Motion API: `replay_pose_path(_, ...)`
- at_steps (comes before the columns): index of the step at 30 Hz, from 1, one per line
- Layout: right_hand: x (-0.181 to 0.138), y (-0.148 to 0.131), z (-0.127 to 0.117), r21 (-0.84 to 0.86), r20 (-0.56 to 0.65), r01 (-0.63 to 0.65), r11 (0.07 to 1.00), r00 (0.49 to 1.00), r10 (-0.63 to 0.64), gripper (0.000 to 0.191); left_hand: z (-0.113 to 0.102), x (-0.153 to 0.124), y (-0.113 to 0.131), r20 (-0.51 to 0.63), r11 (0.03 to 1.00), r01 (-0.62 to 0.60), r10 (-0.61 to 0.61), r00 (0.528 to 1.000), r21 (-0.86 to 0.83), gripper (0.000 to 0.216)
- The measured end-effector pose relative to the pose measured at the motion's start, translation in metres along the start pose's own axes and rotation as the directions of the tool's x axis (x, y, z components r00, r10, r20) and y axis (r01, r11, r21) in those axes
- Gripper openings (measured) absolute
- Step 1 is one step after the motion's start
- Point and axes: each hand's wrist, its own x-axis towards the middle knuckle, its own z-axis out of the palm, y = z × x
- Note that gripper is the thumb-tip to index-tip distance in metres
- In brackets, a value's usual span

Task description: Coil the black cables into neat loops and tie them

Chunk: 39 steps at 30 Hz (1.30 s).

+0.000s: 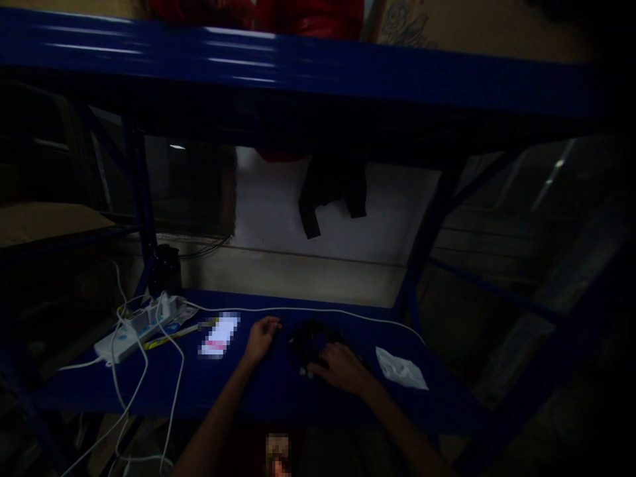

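Note:
A dark coil of what looks like black cable (299, 344) lies on the blue shelf top (278, 404), with small pale pieces at its near edge. My right hand (340, 366) is over the coil's right side, its fingers curled down onto it. Left of the coil, and apart from it, is my left hand (262, 336), fingers bent together at the tips; a tiny dark bit shows there, too small to name. Dim light hides the details of the coil and the fingertips.
A white power strip (129, 338) with tangled white cords is at the left. A lit phone (219, 335) lies beside my left hand. To the right is a white plastic packet (401, 368). A blue upper shelf beam (298, 66) crosses overhead.

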Motion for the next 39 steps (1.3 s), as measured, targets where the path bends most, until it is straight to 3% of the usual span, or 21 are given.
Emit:
replay_pose_path(6,0.005,0.012,-0.017,-0.099,-0.086,0.134,0.986,0.986,-0.143,0.047,-0.001,0.000,0.001,-0.021,1.000,0.000,0.000,1.000,0.001,0.046)
replay_pose_path(9,0.008,0.005,-0.021,-0.156,-0.097,0.126,0.980,0.985,-0.142,0.047,-0.002,0.000,0.001,-0.033,1.000,0.001,-0.001,0.999,-0.003,0.046)
replay_pose_path(14,0.010,-0.015,-0.024,-0.269,-0.032,0.076,0.960,0.996,-0.087,0.030,-0.002,0.000,0.000,-0.047,1.000,0.017,-0.018,0.999,-0.015,0.048)
replay_pose_path(17,0.011,-0.021,-0.022,-0.333,-0.003,0.063,0.941,0.998,-0.068,0.038,-0.002,0.000,-0.002,-0.050,0.999,0.025,-0.026,0.998,-0.022,0.049)
replay_pose_path(20,0.011,-0.022,-0.016,-0.337,-0.058,0.067,0.939,0.994,-0.092,0.051,-0.002,0.001,-0.003,-0.053,0.999,0.023,-0.024,0.998,-0.027,0.049)
replay_pose_path(24,0.000,-0.016,-0.009,-0.242,-0.205,0.048,0.969,0.974,-0.099,0.060,-0.001,0.002,-0.004,-0.058,1.000,0.017,-0.018,0.998,-0.024,0.050)
replay_pose_path(27,-0.019,-0.003,-0.004,-0.101,-0.342,-0.001,0.995,0.939,-0.033,0.065,-0.001,0.002,-0.004,-0.058,1.000,0.013,-0.013,0.998,-0.014,0.050)
replay_pose_path(31,-0.045,0.025,0.011,0.108,-0.526,-0.146,0.983,0.831,0.181,0.051,-0.001,0.001,-0.001,-0.057,1.000,0.010,-0.010,0.998,0.002,0.049)
replay_pose_path(34,-0.053,0.043,0.028,0.209,-0.588,-0.206,0.956,0.755,0.291,0.042,-0.002,0.000,0.002,-0.061,1.000,0.011,-0.009,0.998,0.018,0.050)
replay_pose_path(36,-0.052,0.048,0.036,0.237,-0.587,-0.219,0.946,0.744,0.319,0.042,-0.003,0.000,0.003,-0.057,1.000,0.011,-0.009,0.998,0.029,0.049)
replay_pose_path(39,-0.049,0.047,0.041,0.234,-0.539,-0.212,0.949,0.784,0.308,0.044,-0.004,0.000,0.002,-0.048,0.999,0.012,-0.010,0.999,0.037,0.048)
